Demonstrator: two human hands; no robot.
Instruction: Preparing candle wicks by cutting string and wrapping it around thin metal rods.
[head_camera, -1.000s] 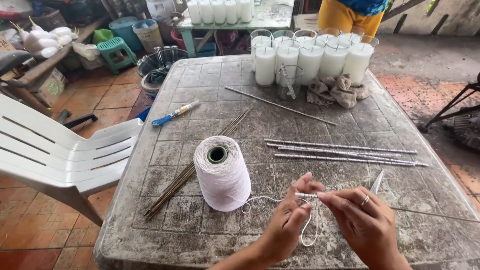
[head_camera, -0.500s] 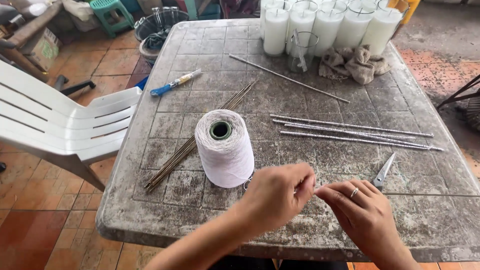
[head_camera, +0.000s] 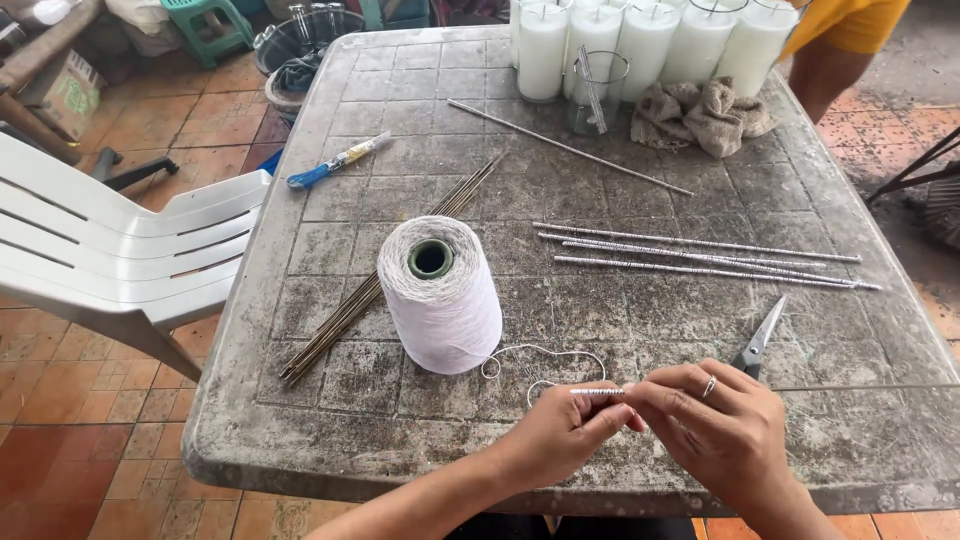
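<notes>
Left hand: the left hand (head_camera: 563, 432) sits at the near edge of the table, fingers curled and pinched shut on the left end of a thin metal rod wound with white string (head_camera: 598, 391).
Right hand: the right hand (head_camera: 718, 437), a ring on one finger, is just right of the left, fingertips closed on the same rod; the rod's bare length runs off to the right.
String: a loose white string (head_camera: 540, 352) loops from the hands back to the cone.
Cone: a large cone of white string (head_camera: 440, 295) stands upright, left of and beyond the hands.
Scissors: small steel scissors (head_camera: 761, 337) lie just beyond the right hand.
Wound rods: several string-wound rods (head_camera: 700, 258) lie farther right.
Table: worn grey tile-patterned plastic table (head_camera: 400, 150).
Far edge: white candles in glass jars (head_camera: 640, 45).
</notes>
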